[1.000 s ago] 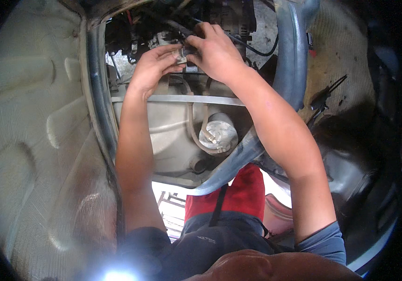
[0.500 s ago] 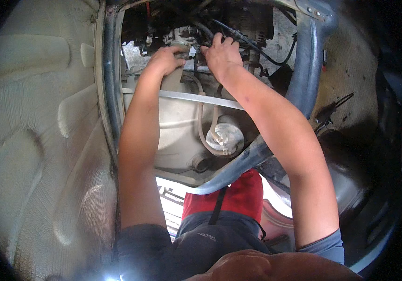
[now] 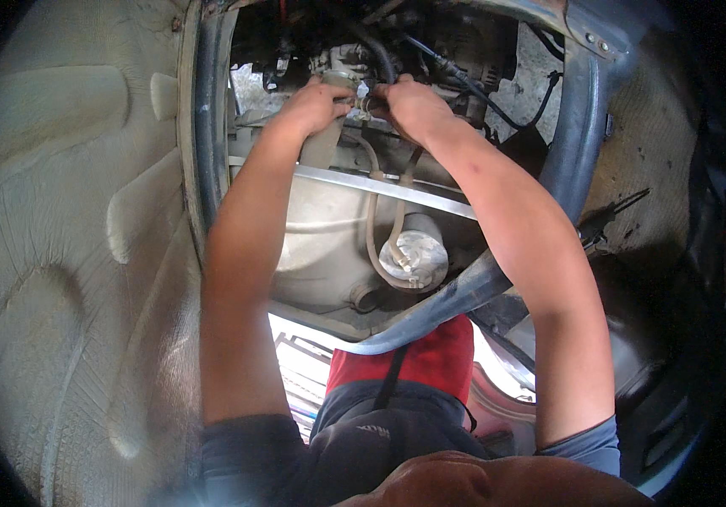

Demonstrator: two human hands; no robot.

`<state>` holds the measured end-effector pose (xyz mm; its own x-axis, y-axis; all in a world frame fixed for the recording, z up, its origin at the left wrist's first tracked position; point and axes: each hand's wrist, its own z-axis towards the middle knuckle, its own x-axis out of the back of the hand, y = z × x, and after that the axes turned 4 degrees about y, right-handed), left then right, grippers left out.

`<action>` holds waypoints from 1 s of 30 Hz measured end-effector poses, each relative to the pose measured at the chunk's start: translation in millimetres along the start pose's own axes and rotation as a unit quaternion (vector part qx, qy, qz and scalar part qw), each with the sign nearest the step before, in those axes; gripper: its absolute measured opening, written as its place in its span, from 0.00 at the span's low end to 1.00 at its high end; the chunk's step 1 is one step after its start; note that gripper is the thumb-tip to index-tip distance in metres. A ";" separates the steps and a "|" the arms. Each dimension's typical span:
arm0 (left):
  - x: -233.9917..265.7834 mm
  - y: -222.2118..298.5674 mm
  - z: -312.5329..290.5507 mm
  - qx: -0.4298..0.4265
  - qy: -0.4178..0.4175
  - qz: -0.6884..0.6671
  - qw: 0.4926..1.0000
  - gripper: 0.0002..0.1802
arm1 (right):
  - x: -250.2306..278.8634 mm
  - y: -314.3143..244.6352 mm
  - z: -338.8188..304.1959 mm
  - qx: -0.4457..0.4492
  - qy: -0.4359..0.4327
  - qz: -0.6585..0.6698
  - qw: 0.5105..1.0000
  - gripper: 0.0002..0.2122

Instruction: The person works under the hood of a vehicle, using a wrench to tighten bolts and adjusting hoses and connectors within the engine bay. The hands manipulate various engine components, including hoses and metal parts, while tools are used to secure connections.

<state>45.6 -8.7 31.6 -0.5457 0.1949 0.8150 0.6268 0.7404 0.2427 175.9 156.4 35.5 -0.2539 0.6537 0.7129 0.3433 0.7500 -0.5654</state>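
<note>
Both arms reach through a body opening into an engine bay. My left hand (image 3: 314,106) is curled round the upper end of a dusty beige tube (image 3: 321,145), thumb on the near side. Close by on its right, my right hand (image 3: 418,108) has its fingers bent around the lower end of a black hose (image 3: 386,61); the fingertips are partly hidden. A small clamp-like fitting (image 3: 364,108) shows in the gap between the hands. Behind my left fingers is a pale metal engine part (image 3: 346,59).
A metal strip (image 3: 363,183) crosses in front of a pale tank (image 3: 316,245). Two thin hoses (image 3: 373,228) curve to a round metal cap (image 3: 422,258). The blue body frame (image 3: 570,144) edges the opening on the right; a padded grey panel (image 3: 67,211) stands left.
My right hand has shifted slightly right and down, its raised fingers now folded in. The black hose shows closer to it. The whole view has shifted slightly.
</note>
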 end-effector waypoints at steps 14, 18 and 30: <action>2.0 -2.1 1.9 -0.037 0.004 0.048 0.998 0.24 | -27.7 3.7 30.6 0.037 0.005 -0.018 0.999 0.14; 6.8 1.1 -2.3 -0.019 -0.011 0.032 0.999 0.31 | -18.2 -2.2 23.4 0.010 0.009 0.014 1.000 0.16; 8.0 34.9 -20.2 0.087 -0.047 -0.007 0.995 0.22 | 109.4 72.3 -126.1 0.110 0.369 -0.073 0.920 0.13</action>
<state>74.3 5.7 57.3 -0.6081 0.2365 0.7578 0.5177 0.8418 0.1527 287.0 269.4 124.9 0.4278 0.3590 0.8295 0.1430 0.8793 -0.4543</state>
